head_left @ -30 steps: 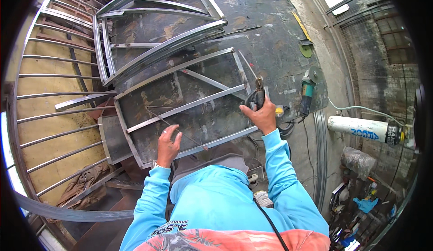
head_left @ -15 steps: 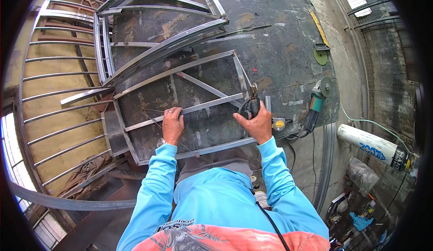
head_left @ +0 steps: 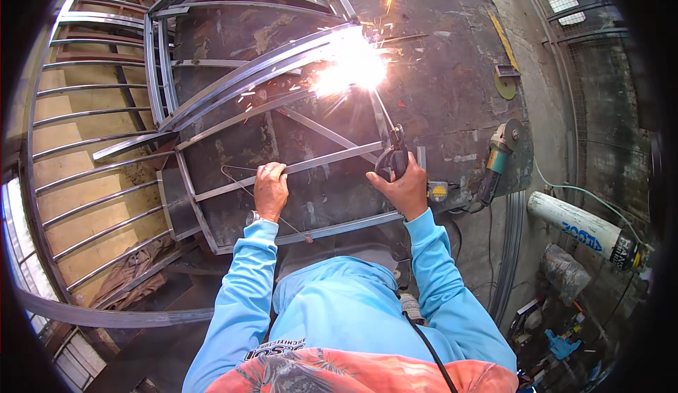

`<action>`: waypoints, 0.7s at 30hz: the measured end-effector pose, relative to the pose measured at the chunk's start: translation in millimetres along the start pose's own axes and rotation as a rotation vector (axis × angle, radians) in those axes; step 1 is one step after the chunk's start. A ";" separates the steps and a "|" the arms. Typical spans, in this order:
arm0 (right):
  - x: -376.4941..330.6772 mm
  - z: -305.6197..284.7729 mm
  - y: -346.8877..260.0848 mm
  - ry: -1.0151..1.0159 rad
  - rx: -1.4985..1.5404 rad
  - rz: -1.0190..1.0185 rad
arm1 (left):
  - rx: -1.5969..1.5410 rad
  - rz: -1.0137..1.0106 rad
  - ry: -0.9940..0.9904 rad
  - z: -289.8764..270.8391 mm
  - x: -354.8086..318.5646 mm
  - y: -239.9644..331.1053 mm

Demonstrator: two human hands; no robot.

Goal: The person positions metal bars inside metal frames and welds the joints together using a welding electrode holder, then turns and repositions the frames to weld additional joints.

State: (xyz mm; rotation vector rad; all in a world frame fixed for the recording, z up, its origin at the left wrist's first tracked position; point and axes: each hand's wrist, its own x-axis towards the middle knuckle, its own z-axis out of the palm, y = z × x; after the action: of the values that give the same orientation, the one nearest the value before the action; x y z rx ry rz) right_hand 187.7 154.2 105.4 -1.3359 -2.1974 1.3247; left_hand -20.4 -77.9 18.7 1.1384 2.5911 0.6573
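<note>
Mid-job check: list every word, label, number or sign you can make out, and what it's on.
I don't copy wording, only where it stands:
White gas cylinder: large blue lettering on its side; pale lettering on its dark band.
Light-blue shirt: dark lettering.
Tape measure: yellow label, print too small to read.

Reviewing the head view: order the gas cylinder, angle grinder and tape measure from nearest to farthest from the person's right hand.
1. Tape measure: just right of the right hand.
2. Angle grinder: farther right, near the table edge.
3. Gas cylinder: off the table, far right.
</note>
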 end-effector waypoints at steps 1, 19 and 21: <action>0.9 2.3 7.2 -0.006 -0.041 -0.007 | -0.001 -0.001 0.003 1.0 0.6 -1.4; -97.7 -22.9 10.8 0.350 0.193 0.064 | 0.075 0.083 -0.045 -2.7 1.2 -10.4; -124.9 -18.7 5.1 0.366 0.154 0.086 | 0.079 0.096 -0.053 -1.7 3.6 -14.8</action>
State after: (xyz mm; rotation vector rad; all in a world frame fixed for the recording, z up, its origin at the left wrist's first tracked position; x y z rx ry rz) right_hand 270.6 65.4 140.3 -1.4897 -1.7789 1.1420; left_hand -32.8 -84.6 12.8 1.2931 2.5520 0.5406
